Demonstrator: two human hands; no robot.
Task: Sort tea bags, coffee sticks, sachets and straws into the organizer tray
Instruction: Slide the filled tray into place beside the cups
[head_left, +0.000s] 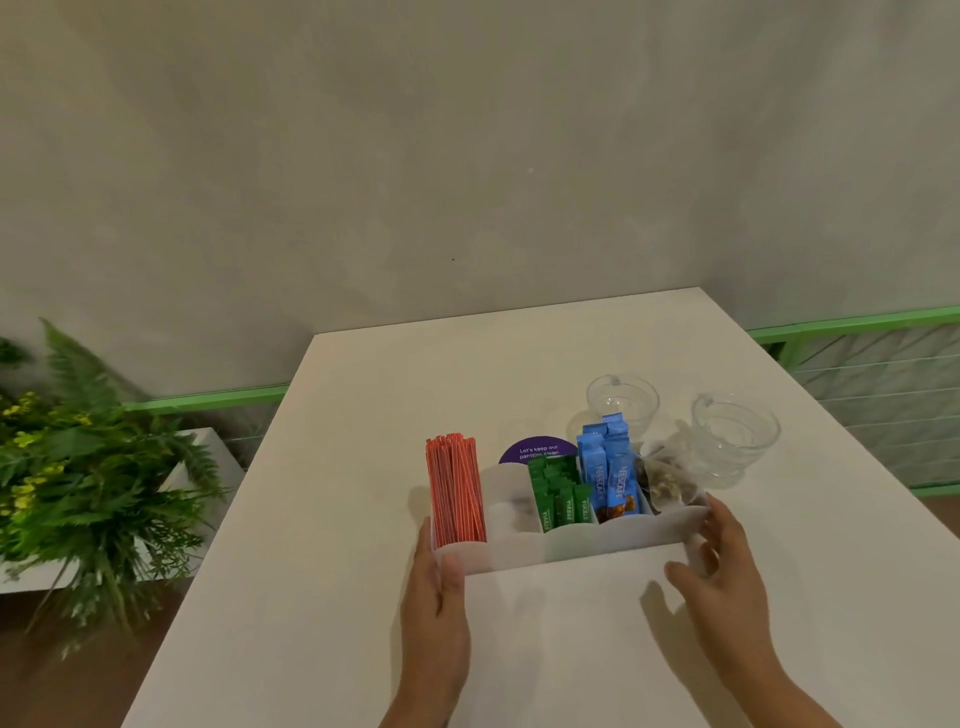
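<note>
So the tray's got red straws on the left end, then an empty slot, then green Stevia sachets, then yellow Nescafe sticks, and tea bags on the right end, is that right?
Not quite: the Nescafe sticks are blue, not yellow, as the head view shows. The rest stands: red straws at the organizer tray's left end, an empty slot, green Stevia sachets, then tea bags on the right end.

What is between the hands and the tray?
Nothing visible. The left hand touches the left end of the organizer tray, and the right hand is at its right end; whether that one touches is unclear.
</note>
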